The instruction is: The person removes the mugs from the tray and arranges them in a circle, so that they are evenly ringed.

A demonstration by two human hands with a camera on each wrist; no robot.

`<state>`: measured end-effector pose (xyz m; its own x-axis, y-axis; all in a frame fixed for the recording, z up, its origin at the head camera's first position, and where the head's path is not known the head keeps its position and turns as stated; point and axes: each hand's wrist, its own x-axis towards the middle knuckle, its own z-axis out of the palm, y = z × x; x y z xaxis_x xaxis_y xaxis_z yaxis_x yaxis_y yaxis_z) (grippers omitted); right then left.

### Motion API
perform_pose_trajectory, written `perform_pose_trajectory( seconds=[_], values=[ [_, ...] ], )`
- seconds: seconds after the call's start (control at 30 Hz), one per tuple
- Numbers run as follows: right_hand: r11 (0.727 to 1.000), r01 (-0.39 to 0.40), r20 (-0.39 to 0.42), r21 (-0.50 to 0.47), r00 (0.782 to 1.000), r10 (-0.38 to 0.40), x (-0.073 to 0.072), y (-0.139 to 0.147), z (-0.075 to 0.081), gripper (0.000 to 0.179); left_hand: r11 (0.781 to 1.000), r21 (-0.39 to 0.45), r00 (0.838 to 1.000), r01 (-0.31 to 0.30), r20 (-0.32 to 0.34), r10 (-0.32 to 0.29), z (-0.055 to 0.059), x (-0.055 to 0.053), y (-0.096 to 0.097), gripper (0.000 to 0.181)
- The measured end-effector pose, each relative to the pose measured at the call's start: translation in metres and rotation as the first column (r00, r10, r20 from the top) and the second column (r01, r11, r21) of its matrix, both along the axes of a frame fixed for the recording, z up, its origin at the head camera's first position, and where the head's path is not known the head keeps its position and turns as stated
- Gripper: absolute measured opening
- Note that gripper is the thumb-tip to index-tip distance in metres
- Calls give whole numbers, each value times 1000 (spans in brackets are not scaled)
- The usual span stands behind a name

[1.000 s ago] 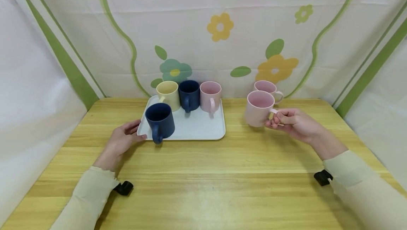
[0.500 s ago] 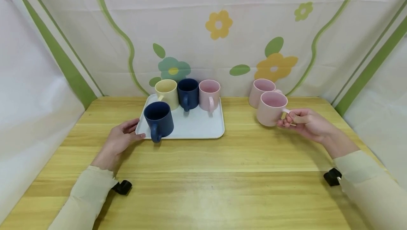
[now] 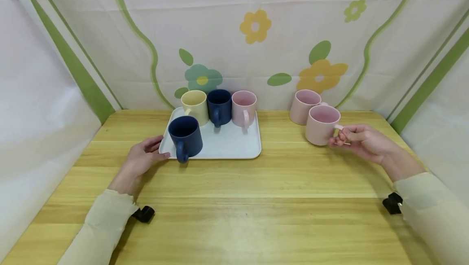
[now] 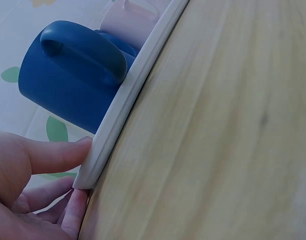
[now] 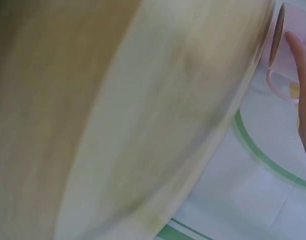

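Observation:
My right hand (image 3: 368, 143) pinches the handle of a pink mug (image 3: 319, 128), which is upright at the right of the wooden table. A second pink mug (image 3: 301, 108) stands just behind it, partly overlapped in the head view. At the left, my left hand (image 3: 139, 161) holds the front left corner of a white tray (image 3: 231, 147). In the left wrist view the thumb (image 4: 60, 156) lies against the tray's rim, with other fingers under the corner. Closest to that hand on the tray is a dark blue mug (image 3: 186, 139), handle toward the front.
Along the tray's back edge stand a yellow mug (image 3: 196, 110), another dark blue mug (image 3: 220, 108) and a pink mug (image 3: 243, 110) in a row. Behind the wooden table (image 3: 234, 200) hangs a white cloth (image 3: 205, 25) printed with flowers. White cloth also borders both sides.
My right hand has carried the pink mug to the right, from in front of the rear pink mug to its front right side. The left hand stays at the tray corner.

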<state>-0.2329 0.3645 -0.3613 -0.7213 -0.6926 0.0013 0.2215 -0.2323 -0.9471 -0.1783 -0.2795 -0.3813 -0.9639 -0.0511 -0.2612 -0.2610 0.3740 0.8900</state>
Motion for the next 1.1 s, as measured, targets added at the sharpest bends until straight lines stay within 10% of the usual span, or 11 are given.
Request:
perform_pose_trajectory(
  seconds=[0.37, 0.77, 1.1],
  values=[
    [1000, 14, 25, -24, 1000, -13, -6, 7, -2, 40, 1000, -3, 1000, 3, -4, -3, 2, 2, 1, 82],
    [959, 263, 0, 108, 964, -264, -11, 12, 2, 34, 1000, -11, 1000, 11, -8, -11, 0, 3, 0, 81],
    [939, 317, -16, 132, 948, -317, -16, 17, 0, 32, 1000, -11, 1000, 17, -9, -17, 0, 2, 0, 81]
  ],
)
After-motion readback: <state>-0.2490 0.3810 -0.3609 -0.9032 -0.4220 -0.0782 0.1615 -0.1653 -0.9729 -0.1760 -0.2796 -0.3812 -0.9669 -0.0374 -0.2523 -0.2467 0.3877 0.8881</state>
